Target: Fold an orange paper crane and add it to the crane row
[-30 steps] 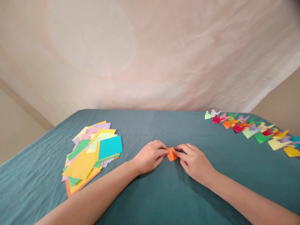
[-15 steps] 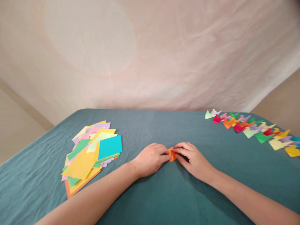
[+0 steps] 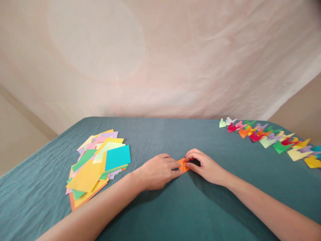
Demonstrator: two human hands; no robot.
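A small orange folded paper (image 3: 184, 166) lies on the cloth between my two hands, with crease lines showing on its top face. My left hand (image 3: 160, 171) holds its left edge, fingertips closed on it and palm low over the cloth. From the other side my right hand (image 3: 203, 166) pinches the paper's right part between thumb and curled fingers. The fingertips of both hands hide the paper's outer corners.
A loose pile of coloured paper sheets (image 3: 86, 175) lies to the left, a blue sheet (image 3: 117, 157) on top. Several folded paper birds (image 3: 268, 142) stand in rows at the right. Teal cloth (image 3: 160, 134) covers the table; a pale fabric backdrop (image 3: 160, 60) hangs behind.
My right hand's fingers have drawn together into a pinch at the paper's right part. The orange paper now looks flatter and wider, with more of its top face showing.
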